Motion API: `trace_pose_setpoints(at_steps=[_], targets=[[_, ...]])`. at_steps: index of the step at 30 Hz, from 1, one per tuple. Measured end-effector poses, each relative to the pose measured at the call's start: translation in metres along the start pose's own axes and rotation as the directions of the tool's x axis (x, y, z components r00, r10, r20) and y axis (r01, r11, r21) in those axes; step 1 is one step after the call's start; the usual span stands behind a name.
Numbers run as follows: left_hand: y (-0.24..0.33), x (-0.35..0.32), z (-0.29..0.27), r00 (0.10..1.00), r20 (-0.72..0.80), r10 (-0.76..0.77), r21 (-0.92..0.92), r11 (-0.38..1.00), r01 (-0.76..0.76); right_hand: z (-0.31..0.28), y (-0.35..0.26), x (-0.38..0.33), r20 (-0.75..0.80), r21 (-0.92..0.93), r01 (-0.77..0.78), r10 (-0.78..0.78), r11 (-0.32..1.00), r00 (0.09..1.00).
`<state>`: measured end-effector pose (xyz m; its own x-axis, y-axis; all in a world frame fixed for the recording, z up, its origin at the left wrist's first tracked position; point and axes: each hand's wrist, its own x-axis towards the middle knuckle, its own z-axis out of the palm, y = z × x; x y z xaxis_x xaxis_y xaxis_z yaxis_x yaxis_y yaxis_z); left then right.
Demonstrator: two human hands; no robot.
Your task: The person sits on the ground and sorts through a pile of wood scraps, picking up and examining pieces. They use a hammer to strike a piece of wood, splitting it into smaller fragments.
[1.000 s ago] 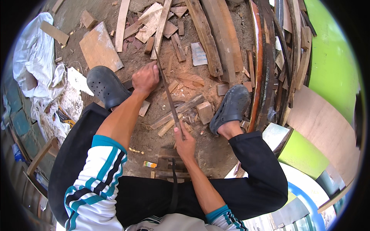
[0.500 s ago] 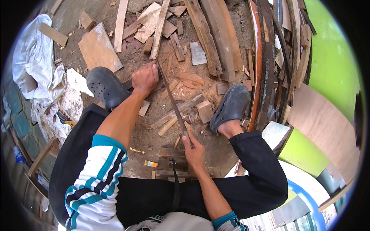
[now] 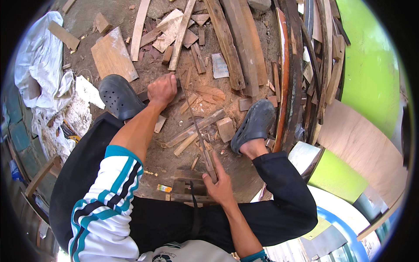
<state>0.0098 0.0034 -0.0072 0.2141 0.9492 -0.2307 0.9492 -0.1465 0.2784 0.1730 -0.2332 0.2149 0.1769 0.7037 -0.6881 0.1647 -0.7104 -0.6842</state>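
I sit low with both feet on dirt ground littered with wood scraps. My left hand [image 3: 162,89] is closed around the far end of a long thin dark strip [image 3: 194,120], close to my left grey clog [image 3: 118,97]. The strip slants back toward me. My right hand [image 3: 220,185] grips its near end, where it looks like pale wood, just above a small wooden stool [image 3: 185,187] between my knees. Short wood offcuts [image 3: 196,129] lie under the strip.
Long planks [image 3: 227,43] and bent wooden strips [image 3: 290,87] are piled ahead and to the right. A flat board [image 3: 112,54] and white plastic sheeting [image 3: 39,65] lie on the left. A green curved panel [image 3: 371,65] and plywood [image 3: 362,144] stand on the right, beside my right clog [image 3: 255,124].
My right hand has slid back toward my body along the strip. My left hand stays at the far end, and both feet have not moved.
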Motion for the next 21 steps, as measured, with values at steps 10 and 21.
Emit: trace_pose_setpoints(at_steps=[10, 21], targets=[[0.007, -0.013, 0.004, 0.979, -0.192, -0.076, 0.001, 0.997, 0.078, 0.008, -0.014, -0.035, 0.044, -0.055, 0.188, -0.186, 0.981, 0.982], [0.016, -0.004, -0.011, 0.655, 0.507, -0.560, -0.077, 0.728, 0.681, 0.017, -0.040, -0.057, -0.126, -0.175, 0.190, -0.214, 0.966, 0.969]])
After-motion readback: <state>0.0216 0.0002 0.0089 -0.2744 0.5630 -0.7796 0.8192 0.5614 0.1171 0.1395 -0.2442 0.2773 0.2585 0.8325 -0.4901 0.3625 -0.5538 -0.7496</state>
